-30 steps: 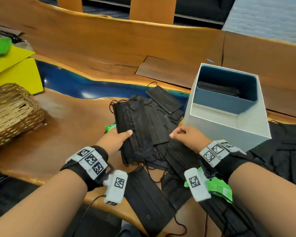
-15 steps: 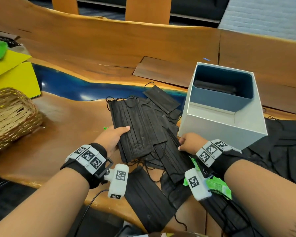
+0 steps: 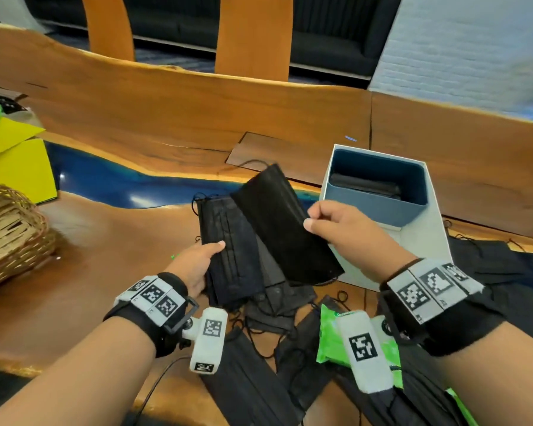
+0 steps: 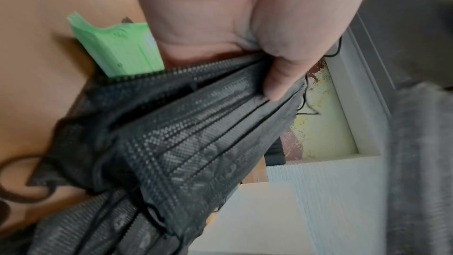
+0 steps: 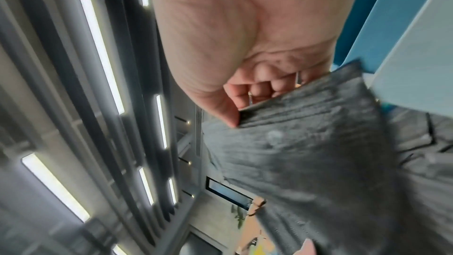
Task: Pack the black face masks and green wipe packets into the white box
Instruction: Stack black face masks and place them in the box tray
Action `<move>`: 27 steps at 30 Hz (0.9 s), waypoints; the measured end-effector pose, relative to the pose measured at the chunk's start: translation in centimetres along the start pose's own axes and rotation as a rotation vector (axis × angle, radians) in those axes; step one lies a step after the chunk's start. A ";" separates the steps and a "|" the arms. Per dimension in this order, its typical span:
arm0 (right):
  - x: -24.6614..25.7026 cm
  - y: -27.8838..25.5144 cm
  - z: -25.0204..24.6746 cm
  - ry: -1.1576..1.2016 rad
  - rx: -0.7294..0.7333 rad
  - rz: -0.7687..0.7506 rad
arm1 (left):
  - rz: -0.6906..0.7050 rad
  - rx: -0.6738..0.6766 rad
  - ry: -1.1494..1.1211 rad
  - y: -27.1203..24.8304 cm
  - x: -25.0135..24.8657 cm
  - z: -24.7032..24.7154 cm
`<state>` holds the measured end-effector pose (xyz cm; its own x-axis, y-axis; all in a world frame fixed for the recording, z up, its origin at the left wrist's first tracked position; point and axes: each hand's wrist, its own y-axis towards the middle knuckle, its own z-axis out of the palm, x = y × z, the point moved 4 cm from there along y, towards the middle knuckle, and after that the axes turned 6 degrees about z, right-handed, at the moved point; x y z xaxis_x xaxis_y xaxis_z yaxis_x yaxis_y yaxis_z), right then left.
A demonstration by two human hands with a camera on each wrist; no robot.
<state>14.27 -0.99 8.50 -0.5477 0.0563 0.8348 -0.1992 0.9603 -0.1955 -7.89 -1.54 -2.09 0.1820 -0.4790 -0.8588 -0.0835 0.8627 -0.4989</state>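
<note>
Two hands are in view: the left hand (image 3: 199, 265) grips a stack of black masks (image 3: 228, 256), too closely layered to count, and the right hand (image 3: 348, 232) pinches one mask (image 3: 283, 222). More masks lie in a loose pile (image 3: 259, 379) at the near edge and at the far right; their number cannot be told. Two green wipe packets show: one (image 3: 331, 339) near the right wrist, one (image 4: 122, 49) under the left hand. One white box (image 3: 419, 250) stands at right with dark masks inside. One wicker basket (image 3: 10, 232) sits at left. Two wooden chair backs (image 3: 253, 35) stand at the far side.
</note>
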 end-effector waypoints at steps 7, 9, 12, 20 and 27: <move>0.1 0.8 0.7 0.411 0.084 0.076 | -0.001 0.129 -0.132 -0.6 -1.7 3.4; -0.7 1.2 1.4 0.473 0.095 0.157 | 0.020 0.177 -0.175 -0.9 -2.2 4.6; -1.9 1.4 2.2 0.493 0.090 0.262 | 0.035 0.203 -0.207 -1.1 -2.6 5.3; -3.4 1.2 3.2 0.345 -0.011 0.311 | 0.075 0.285 -0.101 -1.3 -2.4 6.2; -4.7 1.8 3.9 0.309 -0.072 0.324 | 0.110 0.334 -0.022 -1.6 -1.6 7.0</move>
<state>13.33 -0.64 2.22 -0.3021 0.4253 0.8532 0.0057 0.8958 -0.4445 -1.21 -0.99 0.91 0.2115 -0.3795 -0.9007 0.2206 0.9163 -0.3343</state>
